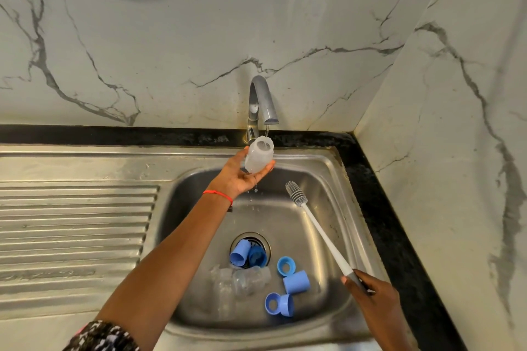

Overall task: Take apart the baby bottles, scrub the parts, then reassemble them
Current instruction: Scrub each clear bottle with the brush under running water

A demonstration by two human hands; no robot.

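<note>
Two hands are working: left hand [241,177] is cupping the wet, likely slippery bottle [259,158] by its base, right hand [370,292] is gripping the brush [319,232] handle.

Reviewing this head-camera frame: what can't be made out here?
- Clear bottles in the sink: transparent and overlapping, so their count is unclear.
- Drain: mostly covered by a blue cap and blue ring.
- Brush handle end: hidden inside the right hand.
- Left hand fingertips: behind the held bottle.
</note>
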